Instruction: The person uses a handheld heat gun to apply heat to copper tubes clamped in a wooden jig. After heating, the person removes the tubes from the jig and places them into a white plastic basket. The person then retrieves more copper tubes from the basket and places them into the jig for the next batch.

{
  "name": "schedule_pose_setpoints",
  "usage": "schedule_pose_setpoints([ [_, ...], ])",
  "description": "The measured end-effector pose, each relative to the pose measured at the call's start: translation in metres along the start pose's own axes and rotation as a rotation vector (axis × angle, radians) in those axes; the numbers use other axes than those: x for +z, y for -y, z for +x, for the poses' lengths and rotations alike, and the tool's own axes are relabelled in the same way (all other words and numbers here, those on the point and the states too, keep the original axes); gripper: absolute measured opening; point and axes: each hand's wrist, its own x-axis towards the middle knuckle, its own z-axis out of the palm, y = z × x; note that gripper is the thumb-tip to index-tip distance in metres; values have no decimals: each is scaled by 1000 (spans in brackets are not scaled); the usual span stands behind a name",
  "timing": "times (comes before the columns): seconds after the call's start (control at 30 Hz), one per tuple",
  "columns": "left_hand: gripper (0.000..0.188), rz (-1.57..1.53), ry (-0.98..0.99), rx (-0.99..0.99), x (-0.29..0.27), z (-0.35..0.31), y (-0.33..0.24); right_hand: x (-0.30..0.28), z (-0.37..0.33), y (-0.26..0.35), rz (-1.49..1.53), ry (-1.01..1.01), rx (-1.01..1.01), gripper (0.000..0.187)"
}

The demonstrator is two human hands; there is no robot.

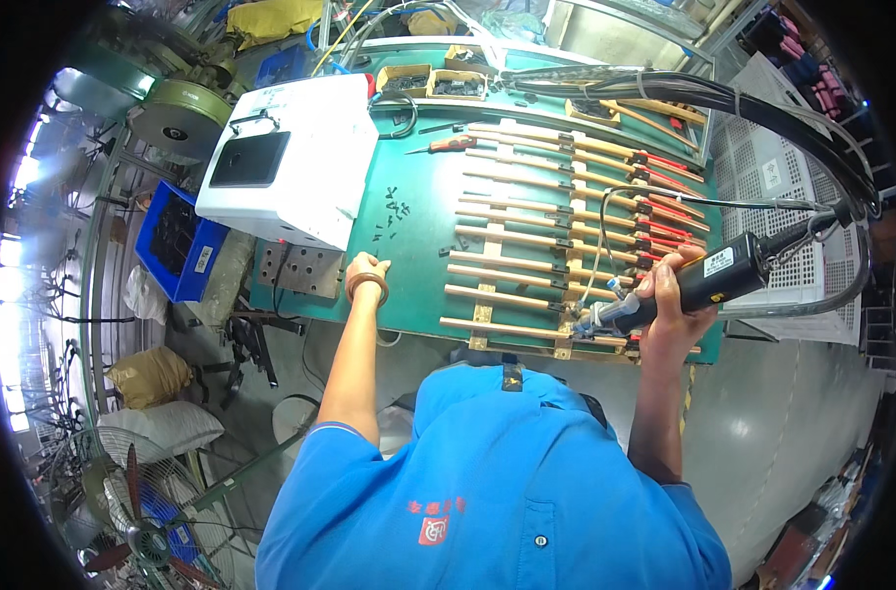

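Note:
My right hand [672, 300] is wrapped round a black power screwdriver [711, 277] with a hose and cable at its rear. Its clear-sleeved tip points left, down at the near end of a rack of wooden sticks [507, 268]. Black clips sit along the sticks, and several have red parts toward their right ends. My left hand [368, 272], a brown bangle on its wrist, is closed at the near edge of the green table [423, 285]. What its fingers hold, if anything, is hidden. Small black pieces [397, 208] lie scattered just beyond it.
Left of the table's middle stands a white box machine [290, 157], with a perforated metal block [305, 270] below it. An orange-handled screwdriver [448, 145] lies farther back. Cardboard trays [404, 81] line the far side. A blue bin [177, 246] hangs left; white crates [762, 147] stand right.

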Motion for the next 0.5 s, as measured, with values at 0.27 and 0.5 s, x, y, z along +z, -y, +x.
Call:
schedule_pose_setpoints([
  [0.27,21,70,-94,43,-5,12,-8,-3,0,1,-23,4,-14,32],
  [0.5,21,-148,236,258,0,41,5,-3,1,2,13,9,32,29],
])
